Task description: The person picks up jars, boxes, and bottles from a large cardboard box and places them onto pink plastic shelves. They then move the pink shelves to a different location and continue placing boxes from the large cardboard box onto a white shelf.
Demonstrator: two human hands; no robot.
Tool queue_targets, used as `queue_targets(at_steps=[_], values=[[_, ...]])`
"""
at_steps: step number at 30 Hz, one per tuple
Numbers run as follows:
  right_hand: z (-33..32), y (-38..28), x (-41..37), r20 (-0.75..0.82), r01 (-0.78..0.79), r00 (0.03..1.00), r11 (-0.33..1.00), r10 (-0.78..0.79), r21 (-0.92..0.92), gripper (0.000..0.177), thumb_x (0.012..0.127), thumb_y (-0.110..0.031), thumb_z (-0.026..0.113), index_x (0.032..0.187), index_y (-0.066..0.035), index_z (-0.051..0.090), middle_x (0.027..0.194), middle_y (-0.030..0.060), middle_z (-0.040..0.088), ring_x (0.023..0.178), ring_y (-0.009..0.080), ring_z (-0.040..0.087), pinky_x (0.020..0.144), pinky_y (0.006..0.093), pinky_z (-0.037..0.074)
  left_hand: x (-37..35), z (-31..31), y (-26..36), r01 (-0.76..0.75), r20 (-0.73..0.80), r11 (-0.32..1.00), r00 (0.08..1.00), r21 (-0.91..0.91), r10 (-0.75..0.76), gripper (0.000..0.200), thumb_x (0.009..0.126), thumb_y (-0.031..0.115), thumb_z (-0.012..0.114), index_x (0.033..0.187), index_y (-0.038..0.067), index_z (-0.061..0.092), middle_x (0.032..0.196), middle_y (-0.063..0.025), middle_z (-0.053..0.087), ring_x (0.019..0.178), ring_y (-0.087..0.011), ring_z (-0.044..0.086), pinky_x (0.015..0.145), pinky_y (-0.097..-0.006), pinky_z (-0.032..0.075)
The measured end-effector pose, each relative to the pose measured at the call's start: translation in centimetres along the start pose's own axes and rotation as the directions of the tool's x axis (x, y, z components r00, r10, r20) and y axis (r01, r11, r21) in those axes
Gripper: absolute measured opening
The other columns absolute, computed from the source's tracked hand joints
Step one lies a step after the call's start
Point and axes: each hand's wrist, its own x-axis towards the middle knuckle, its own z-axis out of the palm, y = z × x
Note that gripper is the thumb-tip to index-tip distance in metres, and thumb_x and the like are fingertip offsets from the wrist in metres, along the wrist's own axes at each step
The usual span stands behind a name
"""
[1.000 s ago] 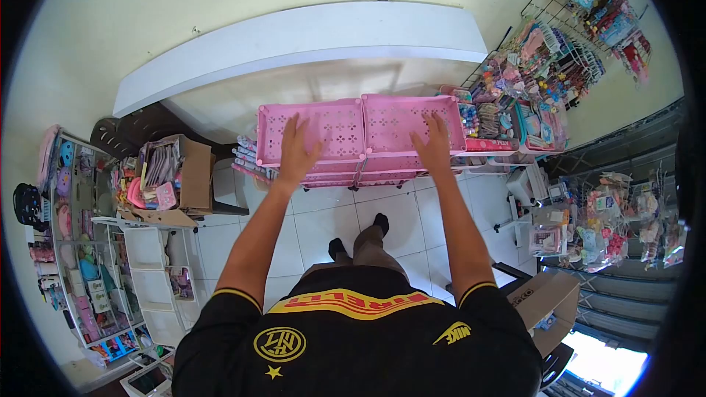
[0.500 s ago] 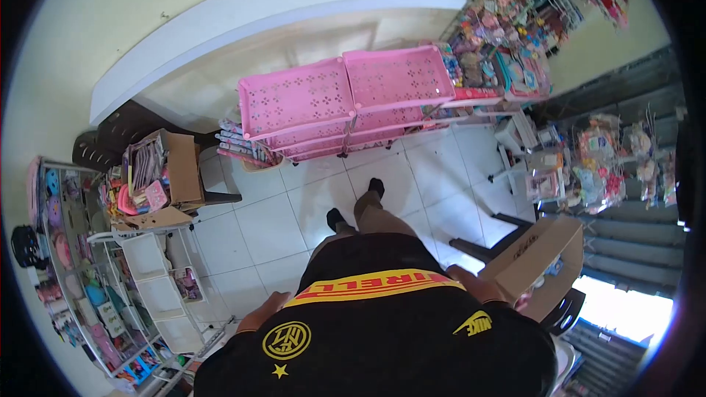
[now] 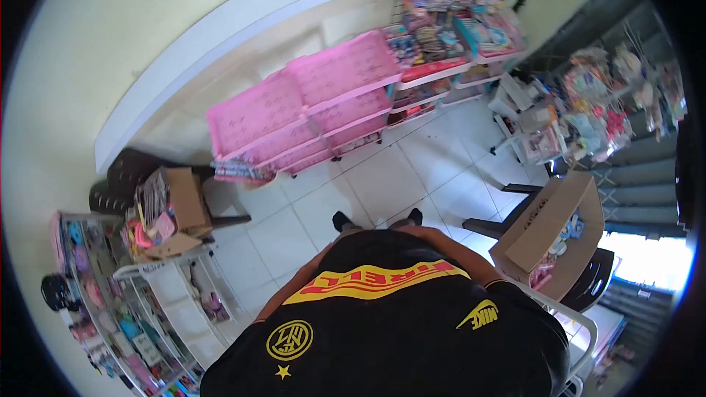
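Note:
Both of my arms reach forward past the hem of the black jersey [image 3: 368, 323] that I wear. My left hand [image 3: 322, 256] is at the front of my left thigh, its fingers hidden behind the cloth and my body. My right hand [image 3: 418, 232] lies by my right thigh, with only its back and wrist showing. No held thing shows at either hand. Beyond my feet stand pink plastic rack trays [image 3: 346, 69] with a flower cut-out pattern, out of reach of both hands.
On a dark chair to the right, an open cardboard box [image 3: 540, 231] holds small goods. Another carton [image 3: 184, 202] sits on a chair at the left, near white shelves [image 3: 165, 286]. Goods hang on a rack [image 3: 596, 110] by the shutter. White tiles [image 3: 375, 183] cover the floor.
The view has turned rightward, and the pink trays appear further left. My hands have moved from beside my hips to the front of my thighs. My right hand is now further from the box.

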Motion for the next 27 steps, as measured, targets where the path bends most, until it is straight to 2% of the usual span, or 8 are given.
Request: queue_targets(at_steps=[4,7,10,13,15,19,21,27], values=[[-2.3,-3.7,-6.9,-0.018,-0.108,0.993,0.948,0.118,0.298,0.042,0.095,-0.036,0.052,0.120,-0.003,0.064,0.119,0.0101,0.066,0.108,0.0196,0.061,0.095,0.0382,0.045,6.6,-4.0,10.6,-0.147,0.068,0.988,0.987,0.057,0.143,0.038,0.098,0.032,0.048,0.119,0.002,0.058,0.095,-0.0196,0.066,0.088,-0.0310,0.066,0.082,-0.0405,0.053],[-2.7,-2.3,-9.8,0.027,-0.196,0.972,0.743,0.233,0.640,0.037,0.096,-0.026,0.053,0.122,-0.002,0.063,0.114,0.0062,0.066,0.101,0.0163,0.059,0.093,0.0360,0.046,12.5,-5.3,22.3,-0.297,0.223,0.942,0.940,0.155,0.260,0.040,0.098,0.034,0.049,0.120,0.001,0.058,0.096,-0.0190,0.067,0.089,-0.0297,0.066,0.083,-0.0394,0.052],[-3.9,-0.4,-13.1,-0.111,-0.175,0.951,0.800,0.288,0.573,0.036,0.093,-0.029,0.057,0.116,-0.003,0.067,0.109,0.0051,0.067,0.098,0.0157,0.059,0.089,0.0371,0.047,16.2,-3.2,32.4,-0.399,0.372,0.895,0.875,0.196,0.309,0.042,0.098,0.035,0.049,0.120,0.001,0.058,0.097,-0.0183,0.067,0.089,-0.0285,0.066,0.083,-0.0384,0.052],[-6.3,-1.8,-18.1,-0.004,-0.168,0.981,0.871,0.192,0.461,0.038,0.090,-0.035,0.061,0.111,-0.004,0.069,0.105,0.0068,0.069,0.097,0.0180,0.061,0.086,0.0394,0.048,18.7,-2.4,39.4,-0.440,0.455,0.872,0.835,0.215,0.309,0.044,0.098,0.037,0.049,0.121,0.000,0.058,0.098,-0.0177,0.067,0.089,-0.0273,0.066,0.083,-0.0373,0.052],[-7.7,-2.2,-21.0,-0.198,-0.396,0.874,0.887,0.443,0.237,0.041,0.087,-0.039,0.061,0.108,-0.004,0.070,0.107,0.0118,0.070,0.098,0.0250,0.064,0.085,0.0427,0.049,19.9,-2.7,41.5,-0.431,0.487,0.876,0.825,0.218,0.285,0.045,0.098,0.038,0.049,0.121,0.000,0.058,0.099,-0.0172,0.067,0.089,-0.0264,0.066,0.084,-0.0366,0.052],[-9.7,-0.2,-23.8,-0.584,-0.364,0.678,0.894,0.446,0.260,0.044,0.080,-0.040,0.063,0.108,-0.006,0.070,0.106,0.0159,0.070,0.098,0.0329,0.065,0.087,0.0444,0.049,22.1,-3.6,45.1,-0.396,0.528,0.897,0.813,0.195,0.244,0.048,0.098,0.040,0.049,0.122,-0.001,0.057,0.101,-0.0164,0.067,0.090,-0.0248,0.066,0.084,-0.0352,0.052],[-10.5,-0.5,-25.3,-0.781,-0.263,0.471,0.911,0.409,0.319,0.047,0.086,-0.041,0.058,0.116,-0.005,0.066,0.113,0.0195,0.067,0.106,0.0382,0.062,0.090,0.0457,0.048,22.8,-4.3,46.8,-0.368,0.549,0.912,0.807,0.182,0.216,0.049,0.098,0.041,0.050,0.122,-0.001,0.057,0.102,-0.0159,0.067,0.090,-0.0239,0.066,0.085,-0.0345,0.052],[-13.9,-0.7,-28.3,-0.812,-0.193,0.375,0.894,0.447,0.403,0.042,0.082,-0.038,0.059,0.109,-0.007,0.070,0.108,0.0185,0.069,0.102,0.0358,0.065,0.088,0.0454,0.049,28.5,-3.7,52.2,-0.286,0.650,0.950,0.747,0.126,0.139,0.053,0.098,0.044,0.050,0.123,-0.002,0.057,0.104,-0.0146,0.067,0.091,-0.0215,0.065,0.086,-0.0324,0.052]])
